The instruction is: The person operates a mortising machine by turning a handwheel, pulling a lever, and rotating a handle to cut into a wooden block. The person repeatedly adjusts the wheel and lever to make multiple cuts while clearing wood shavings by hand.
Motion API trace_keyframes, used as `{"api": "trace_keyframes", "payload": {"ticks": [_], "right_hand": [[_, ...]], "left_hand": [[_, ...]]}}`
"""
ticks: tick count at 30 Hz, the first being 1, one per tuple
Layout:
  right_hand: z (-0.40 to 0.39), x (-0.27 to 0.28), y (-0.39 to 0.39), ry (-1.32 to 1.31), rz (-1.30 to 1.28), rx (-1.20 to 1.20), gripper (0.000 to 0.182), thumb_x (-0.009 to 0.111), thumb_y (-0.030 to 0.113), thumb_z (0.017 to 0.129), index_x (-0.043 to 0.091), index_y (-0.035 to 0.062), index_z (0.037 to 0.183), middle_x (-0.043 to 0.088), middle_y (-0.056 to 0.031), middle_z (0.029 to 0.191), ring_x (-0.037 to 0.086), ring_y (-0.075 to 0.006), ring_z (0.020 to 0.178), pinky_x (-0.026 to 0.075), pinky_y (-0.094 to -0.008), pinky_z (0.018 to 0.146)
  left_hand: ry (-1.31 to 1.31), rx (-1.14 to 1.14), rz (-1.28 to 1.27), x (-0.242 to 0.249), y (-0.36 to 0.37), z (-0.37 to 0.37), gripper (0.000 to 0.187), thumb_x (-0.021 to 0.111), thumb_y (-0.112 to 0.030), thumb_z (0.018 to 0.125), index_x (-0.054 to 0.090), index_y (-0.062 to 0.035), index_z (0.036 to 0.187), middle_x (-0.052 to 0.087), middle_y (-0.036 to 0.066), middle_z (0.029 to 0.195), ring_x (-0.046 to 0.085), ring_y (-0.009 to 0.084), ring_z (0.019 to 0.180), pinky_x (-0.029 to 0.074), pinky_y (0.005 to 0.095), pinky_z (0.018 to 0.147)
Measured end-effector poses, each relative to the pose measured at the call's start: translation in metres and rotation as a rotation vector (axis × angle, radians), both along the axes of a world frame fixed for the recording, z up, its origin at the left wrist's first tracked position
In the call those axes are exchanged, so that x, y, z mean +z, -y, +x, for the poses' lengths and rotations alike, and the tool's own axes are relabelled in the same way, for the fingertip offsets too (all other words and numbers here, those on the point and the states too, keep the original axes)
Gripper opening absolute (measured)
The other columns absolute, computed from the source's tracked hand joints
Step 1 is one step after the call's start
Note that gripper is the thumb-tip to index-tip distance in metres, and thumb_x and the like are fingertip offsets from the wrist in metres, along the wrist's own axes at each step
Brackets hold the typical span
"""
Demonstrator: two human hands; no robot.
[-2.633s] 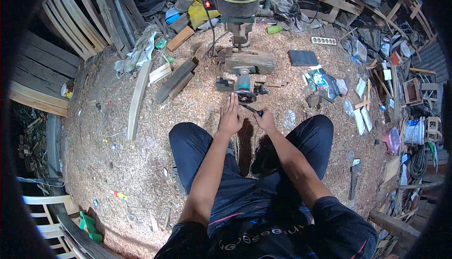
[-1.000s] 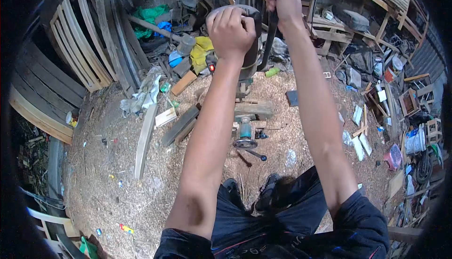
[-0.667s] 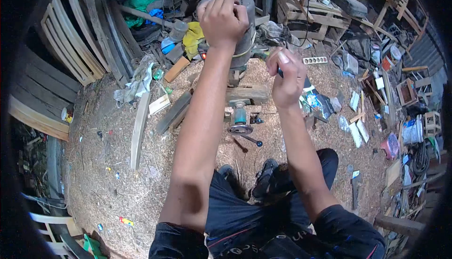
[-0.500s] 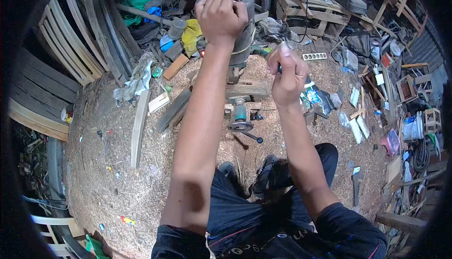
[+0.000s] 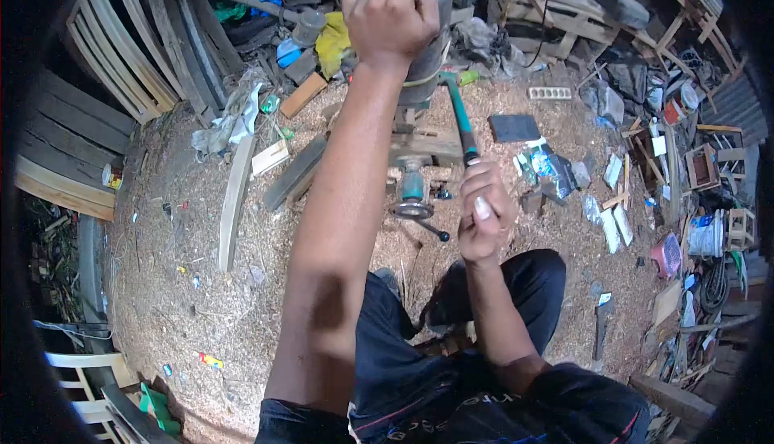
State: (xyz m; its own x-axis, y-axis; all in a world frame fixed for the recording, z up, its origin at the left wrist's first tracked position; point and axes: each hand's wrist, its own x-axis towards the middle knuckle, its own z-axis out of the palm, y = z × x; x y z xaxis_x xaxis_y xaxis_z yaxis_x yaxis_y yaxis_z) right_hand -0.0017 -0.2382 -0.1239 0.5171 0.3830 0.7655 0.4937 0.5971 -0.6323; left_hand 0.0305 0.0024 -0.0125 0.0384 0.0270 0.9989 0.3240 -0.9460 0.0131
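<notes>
Up at the top edge of my view, my left hand sits clamped over the rounded grey cap of the motor, fingers curled tight around it. That motor stands upright above a wooden block, with a teal spindle and a metal disc beneath it, just above the ground.

My right hand is lower and to the right, closed in a fist on the end of a long teal lever that slants up to the motor's side. The thumb lies along the top; the lever is smooth and thin.

A small black-knobbed key lies on the sawdust just beside the disc, between the machine and my knees.

Open room lies mostly to the left: a wide, soft bed of sawdust, broken only by a pale curved slat and two dark flat planks. To the right the floor is crowded with scraps, a dark square slab and a white strip with holes. Slatted wooden frames wall the far left.
</notes>
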Motion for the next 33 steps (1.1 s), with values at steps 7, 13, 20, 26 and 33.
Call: {"api": "trace_keyframes", "payload": {"ticks": [7,13,20,26,33], "right_hand": [[0.031,0.088,0.018,-0.302,-0.944,0.352,0.055,0.041,0.039,0.102,0.063,-0.0016,0.073,0.058,-0.0088,0.062,0.056,-0.0231,0.075,0.046,-0.038,0.082],[0.017,0.05,-0.02,0.401,-0.993,-0.434,0.043,0.066,0.021,0.091,0.055,-0.0152,0.111,0.068,-0.0228,0.091,0.071,-0.0316,0.083,0.057,-0.0414,0.072],[0.016,0.096,-0.008,-0.316,-1.367,0.057,0.043,0.061,0.015,0.09,0.051,-0.0108,0.123,0.061,-0.0136,0.076,0.062,-0.0228,0.056,0.052,-0.0348,0.047],[-0.003,0.074,0.005,-0.437,-1.269,-0.106,0.036,0.057,0.009,0.093,0.054,-0.0069,0.125,0.052,-0.0033,0.066,0.047,-0.0125,0.042,0.037,-0.032,0.037],[-0.006,0.063,0.012,-0.417,-1.305,-0.149,0.036,0.056,0.006,0.09,0.057,-0.0085,0.122,0.063,-0.0144,0.074,0.06,-0.0209,0.053,0.048,-0.0375,0.045]], "left_hand": [[-0.124,0.048,-0.182,0.002,0.01,-0.007,0.013,0.055,-0.018,0.078,0.067,-0.0116,0.079,0.071,0.007,0.092,0.065,0.0267,0.093,0.044,0.0401,0.089],[-0.115,-0.092,-0.249,0.009,0.026,-0.028,0.026,0.057,-0.018,0.083,0.063,-0.0054,0.105,0.06,0.014,0.121,0.049,0.0323,0.125,0.034,0.0472,0.106],[-0.182,-0.209,-0.651,-0.096,0.072,-0.133,0.043,0.058,-0.006,0.084,0.053,-0.0011,0.126,0.047,0.021,0.139,0.039,0.0395,0.135,0.029,0.0518,0.113],[-0.137,-0.212,-1.157,-0.212,0.113,-0.156,0.041,0.053,0.003,0.083,0.051,0.0039,0.124,0.051,0.022,0.126,0.045,0.0385,0.128,0.037,0.0489,0.107],[-0.322,-0.381,-0.713,-0.118,0.087,-0.118,0.061,0.037,-0.022,0.1,0.021,-0.0009,0.155,0.022,0.028,0.158,0.019,0.0381,0.15,0.013,0.0534,0.121]]}}
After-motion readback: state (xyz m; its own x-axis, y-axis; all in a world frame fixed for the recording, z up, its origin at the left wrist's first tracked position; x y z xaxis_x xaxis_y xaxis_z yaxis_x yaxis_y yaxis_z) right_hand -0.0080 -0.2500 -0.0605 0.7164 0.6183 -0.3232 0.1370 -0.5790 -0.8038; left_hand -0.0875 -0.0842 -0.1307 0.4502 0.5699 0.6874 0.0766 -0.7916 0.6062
